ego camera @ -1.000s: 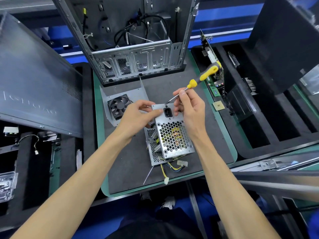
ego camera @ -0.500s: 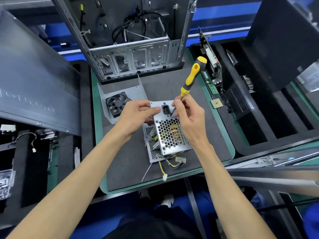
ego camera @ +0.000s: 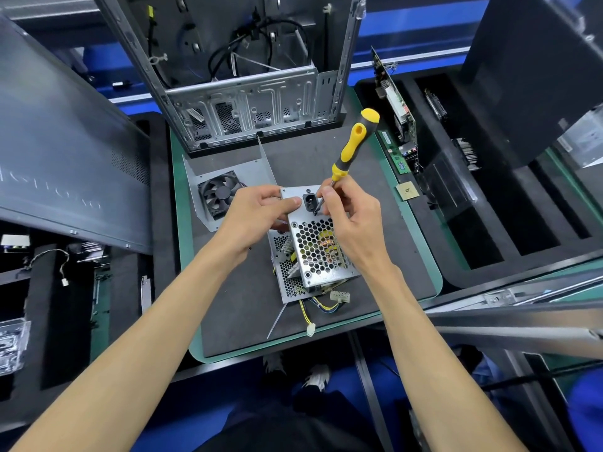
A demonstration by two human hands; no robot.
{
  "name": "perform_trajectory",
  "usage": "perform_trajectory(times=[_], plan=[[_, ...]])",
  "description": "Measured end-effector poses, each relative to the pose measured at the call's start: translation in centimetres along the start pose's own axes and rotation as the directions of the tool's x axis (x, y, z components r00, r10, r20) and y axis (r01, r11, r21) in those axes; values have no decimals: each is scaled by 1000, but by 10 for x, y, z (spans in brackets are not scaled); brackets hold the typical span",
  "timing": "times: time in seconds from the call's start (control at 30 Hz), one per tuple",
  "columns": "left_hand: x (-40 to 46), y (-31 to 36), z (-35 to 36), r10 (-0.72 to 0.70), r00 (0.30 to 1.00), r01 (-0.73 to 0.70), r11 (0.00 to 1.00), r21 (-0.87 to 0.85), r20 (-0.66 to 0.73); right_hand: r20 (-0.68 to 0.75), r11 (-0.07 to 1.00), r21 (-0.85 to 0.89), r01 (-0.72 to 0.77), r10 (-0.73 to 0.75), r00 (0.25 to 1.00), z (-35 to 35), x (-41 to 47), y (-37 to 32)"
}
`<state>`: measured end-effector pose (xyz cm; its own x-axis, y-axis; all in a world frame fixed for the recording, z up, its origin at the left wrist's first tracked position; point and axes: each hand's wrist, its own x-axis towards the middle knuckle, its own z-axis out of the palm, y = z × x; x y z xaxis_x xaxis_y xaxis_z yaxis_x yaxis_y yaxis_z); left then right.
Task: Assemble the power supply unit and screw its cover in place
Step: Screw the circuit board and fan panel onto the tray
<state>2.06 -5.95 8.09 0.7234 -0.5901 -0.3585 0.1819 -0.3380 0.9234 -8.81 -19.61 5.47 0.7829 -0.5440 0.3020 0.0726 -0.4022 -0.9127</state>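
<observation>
A silver power supply unit (ego camera: 318, 252) with a honeycomb grille stands tilted on the dark mat (ego camera: 375, 230), its black power socket facing up. My left hand (ego camera: 257, 212) grips its upper left corner, thumb pressed on the top face. My right hand (ego camera: 350, 220) pinches the shaft of a yellow and black screwdriver (ego camera: 354, 141), whose handle points up and away. The tip sits just right of the socket. Yellow and blue wires with white connectors (ego camera: 339, 296) trail out below the unit.
A metal cover plate with a black fan (ego camera: 220, 194) lies left of the unit. An open computer case (ego camera: 248, 102) stands behind. A dark side panel (ego camera: 65, 151) leans at the left. Circuit boards (ego camera: 396, 119) and a small chip (ego camera: 407, 191) sit at the right.
The screwdriver has swung from lying low and pointing right to nearly upright, and its tip has come down beside the socket. My left hand has kept its hold on the unit.
</observation>
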Motion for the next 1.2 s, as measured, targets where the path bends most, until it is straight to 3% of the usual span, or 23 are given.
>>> perform_trajectory(times=[0.4, 0.47, 0.53, 0.63, 0.73, 0.9, 1.03, 1.2], plan=[[-3, 1, 2, 3, 1000, -2, 1000, 29, -25, -20, 998, -61, 20, -22, 1000, -1, 1, 4], [-5, 6, 5, 96, 986, -67, 977, 202, -135, -15, 999, -33, -10, 10, 1000, 0, 2, 5], [-11, 19, 6, 306, 921, -205, 907, 369, -241, -4, 1000, -13, -24, 24, 1000, 0, 3, 6], [-25, 49, 11, 566, 819, -513, 795, 325, -92, -4, 1000, -16, -4, 4, 1000, 3, 5, 4], [-35, 71, 24, 673, 738, -643, 677, 358, 52, -32, 998, -62, 14, -16, 999, 5, 5, 3], [-33, 81, 26, 718, 682, -701, 586, 407, 139, 19, 1000, 16, -3, 3, 1000, 2, 1, -3], [-33, 84, 19, 628, 737, -669, 624, 404, 249, 37, 999, 35, 11, -12, 999, 1, -1, -5], [-32, 87, 20, 733, 641, -734, 501, 458, 226, 13, 999, 38, -38, 38, 999, 1, -2, -2]])
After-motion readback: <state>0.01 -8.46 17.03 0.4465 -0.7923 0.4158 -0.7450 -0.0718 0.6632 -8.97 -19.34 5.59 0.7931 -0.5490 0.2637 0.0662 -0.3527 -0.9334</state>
